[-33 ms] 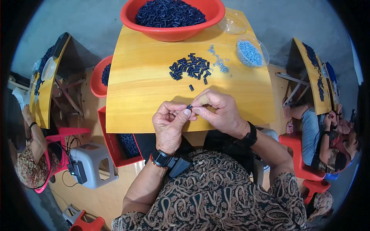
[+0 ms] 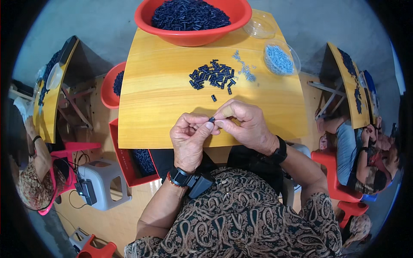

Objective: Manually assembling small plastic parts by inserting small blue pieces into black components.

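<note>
Over the near edge of the table, my left hand [image 2: 191,136] pinches a small black plastic piece [image 2: 211,120] between thumb and fingertips. The thumb and forefinger of my right hand [image 2: 244,124] are closed at the piece's upper end; whatever they hold is hidden by the fingertips. One loose black piece lies just beyond my hands. Farther off is a small pile of the same black pieces [image 2: 211,76]. Several small silvery screw-like parts [image 2: 246,72] are scattered right of that pile.
A red basin [image 2: 189,39] heaped with black pieces stands at the table's [image 2: 150,99] far side. At far right are a clear tub [image 2: 279,60] of silvery parts and a clear lid [image 2: 260,25]. A red box [image 2: 124,165] sits below left. People work at tables on both sides.
</note>
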The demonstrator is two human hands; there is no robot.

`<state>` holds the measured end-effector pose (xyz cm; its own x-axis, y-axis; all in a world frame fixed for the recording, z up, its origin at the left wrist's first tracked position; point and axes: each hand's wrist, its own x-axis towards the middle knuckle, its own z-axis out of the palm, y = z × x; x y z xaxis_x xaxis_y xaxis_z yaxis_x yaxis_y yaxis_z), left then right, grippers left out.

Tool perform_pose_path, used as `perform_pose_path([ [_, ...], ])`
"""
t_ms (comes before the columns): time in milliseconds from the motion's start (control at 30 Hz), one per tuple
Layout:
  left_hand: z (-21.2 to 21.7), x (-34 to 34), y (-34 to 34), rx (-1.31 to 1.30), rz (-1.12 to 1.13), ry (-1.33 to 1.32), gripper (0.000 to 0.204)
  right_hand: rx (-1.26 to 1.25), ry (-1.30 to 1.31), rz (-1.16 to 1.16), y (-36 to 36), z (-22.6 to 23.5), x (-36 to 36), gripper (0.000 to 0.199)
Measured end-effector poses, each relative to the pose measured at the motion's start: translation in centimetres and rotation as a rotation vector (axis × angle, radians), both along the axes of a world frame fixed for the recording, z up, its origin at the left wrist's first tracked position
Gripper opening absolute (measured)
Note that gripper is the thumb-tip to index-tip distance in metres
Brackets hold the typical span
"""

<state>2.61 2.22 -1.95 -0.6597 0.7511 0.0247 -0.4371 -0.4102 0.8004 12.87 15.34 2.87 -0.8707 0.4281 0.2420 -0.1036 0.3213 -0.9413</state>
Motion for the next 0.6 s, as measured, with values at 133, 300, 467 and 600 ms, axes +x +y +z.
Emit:
perform_pose_path([
  [133, 0.0, 0.1, 0.1, 0.004, 0.013, 0.033, 0.012, 0.180, 0.006, -0.012, 0.5, 0.5, 0.0, 0.008],
  [300, -0.2, 0.3, 0.0, -0.021, 0.009, 0.088, 0.012, 0.491, -0.049, 0.062, 0.6, 1.4, 0.2, 0.009],
  [467, -0.1, -0.5, -0.4, 0.023, -0.108, -0.002, 0.011, 0.534, 0.082, 0.069, 0.4, 0.8, 0.3, 0.010],
  [600, 0.0, -0.7, -0.5, 0.075, -0.190, -0.169, 0.010, 0.374, 0.065, 0.116, 0.7, 1.1, 0.0, 0.013],
])
